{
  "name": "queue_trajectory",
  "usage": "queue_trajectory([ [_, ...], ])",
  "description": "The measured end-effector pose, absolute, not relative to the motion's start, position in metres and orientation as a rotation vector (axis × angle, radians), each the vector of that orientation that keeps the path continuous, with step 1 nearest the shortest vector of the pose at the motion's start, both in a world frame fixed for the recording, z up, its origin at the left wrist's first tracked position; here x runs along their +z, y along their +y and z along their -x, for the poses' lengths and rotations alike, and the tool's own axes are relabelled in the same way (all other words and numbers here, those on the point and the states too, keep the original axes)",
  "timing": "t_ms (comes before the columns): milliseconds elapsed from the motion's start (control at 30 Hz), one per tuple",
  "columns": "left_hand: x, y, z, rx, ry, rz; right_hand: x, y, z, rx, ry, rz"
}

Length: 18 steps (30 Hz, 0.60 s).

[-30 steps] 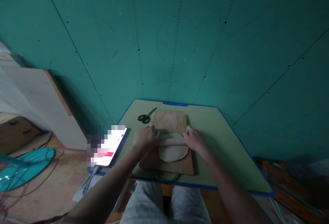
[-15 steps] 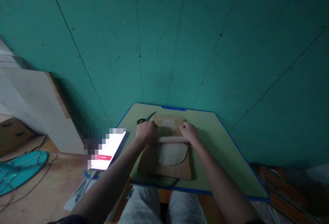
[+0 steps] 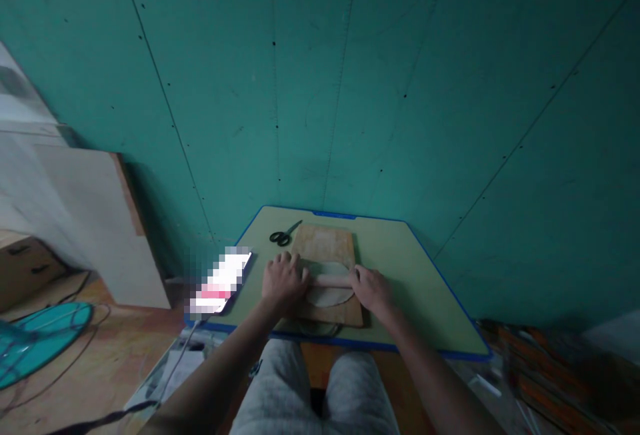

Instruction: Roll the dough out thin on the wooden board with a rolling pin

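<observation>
A pale rolling pin (image 3: pixel 330 281) lies crosswise over the middle of a flat, rounded sheet of dough (image 3: pixel 327 298). Dough shows on both the far and near side of the pin. My left hand (image 3: pixel 283 280) is curled over the pin's left end, and my right hand (image 3: pixel 373 286) grips its right end. Both ends are hidden under the fingers. Beneath the dough is a wooden board (image 3: pixel 325 240), its far part dusted pale. Scissors with black handles (image 3: pixel 283 238) lie beyond my left hand, left of the board.
The blue-edged table (image 3: pixel 415 275) stands against a green wall (image 3: pixel 320 122). On its left side is a lit screen device (image 3: pixel 225 282), partly pixelated, with a cable (image 3: pixel 185 348). White panels (image 3: pixel 100 222) lean at the left, near a turquoise round object (image 3: pixel 45 335) on the floor.
Both hands have drawn the rolling pin nearer to me, from the dough's far edge to its middle. The left hand has uncovered the scissors' handles. The camera view has shifted a little.
</observation>
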<state>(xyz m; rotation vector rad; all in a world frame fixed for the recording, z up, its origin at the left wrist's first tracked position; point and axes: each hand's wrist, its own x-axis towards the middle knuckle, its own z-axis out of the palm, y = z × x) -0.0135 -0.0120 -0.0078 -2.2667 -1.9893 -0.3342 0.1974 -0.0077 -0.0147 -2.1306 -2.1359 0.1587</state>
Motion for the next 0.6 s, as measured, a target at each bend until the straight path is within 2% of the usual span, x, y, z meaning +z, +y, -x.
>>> queue_trajectory([
  [400,-0.014,-0.036,0.024,-0.394,-1.774,2.472,-0.028,-0.046,-0.205,0.068,-2.130,1.985],
  [600,-0.014,-0.027,0.013,-0.343,-1.835,2.459,-0.031,-0.061,-0.211,0.023,-2.142,1.995],
])
